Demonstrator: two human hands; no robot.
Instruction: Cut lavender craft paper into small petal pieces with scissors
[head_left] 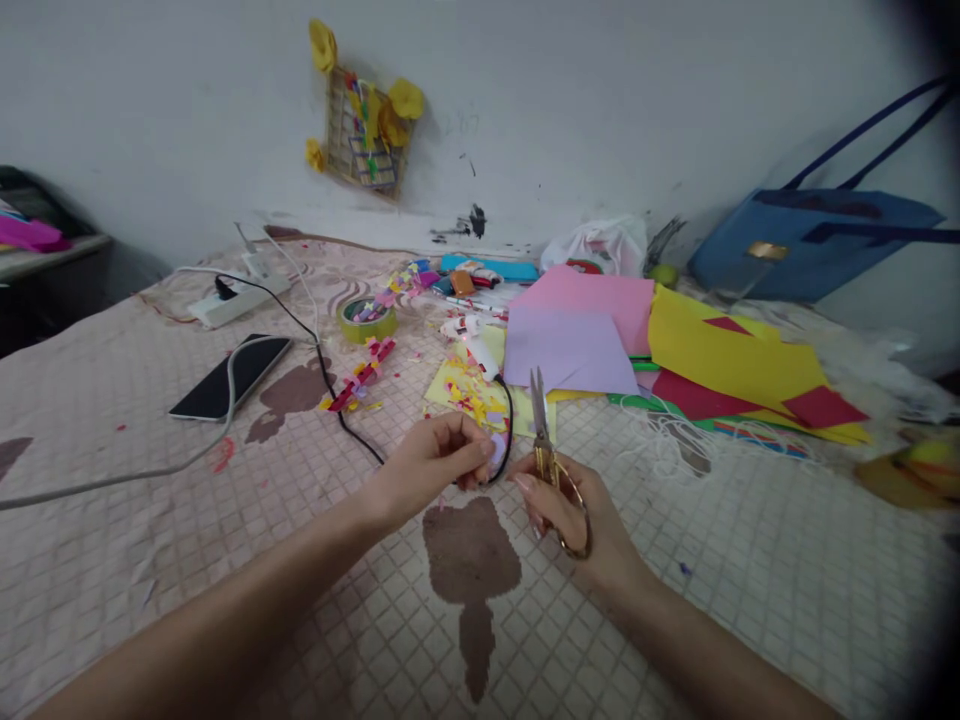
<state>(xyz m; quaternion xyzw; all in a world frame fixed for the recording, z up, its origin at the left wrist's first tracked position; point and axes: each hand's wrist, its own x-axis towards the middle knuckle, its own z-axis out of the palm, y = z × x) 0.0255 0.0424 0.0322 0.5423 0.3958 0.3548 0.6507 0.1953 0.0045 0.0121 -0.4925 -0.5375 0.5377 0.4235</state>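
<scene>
My right hand (574, 515) is wrapped round a pair of scissors (541, 415) with gold handles, its blades pointing away from me. Between the thumb and fingers of my left hand (446, 450) a small lilac paper piece (497, 452) is pinched, partly hidden by the fingertips. Just beyond that hand, many tiny cut paper bits (476, 395) in yellow, pink and lilac lie on a pale yellow sheet (442, 385). A white glue gun (480, 352) rests at the sheet's far side, its black cord running close by my left hand.
Lilac paper (566, 350), pink paper (600, 295) and yellow paper (735, 350) overlap to the right, near tangled white string (675, 440). Leftward are a tape roll (367, 320), a decorated strip (362, 375), a phone (231, 378) and a power strip (236, 300). A blue bag (810, 240) leans on the wall.
</scene>
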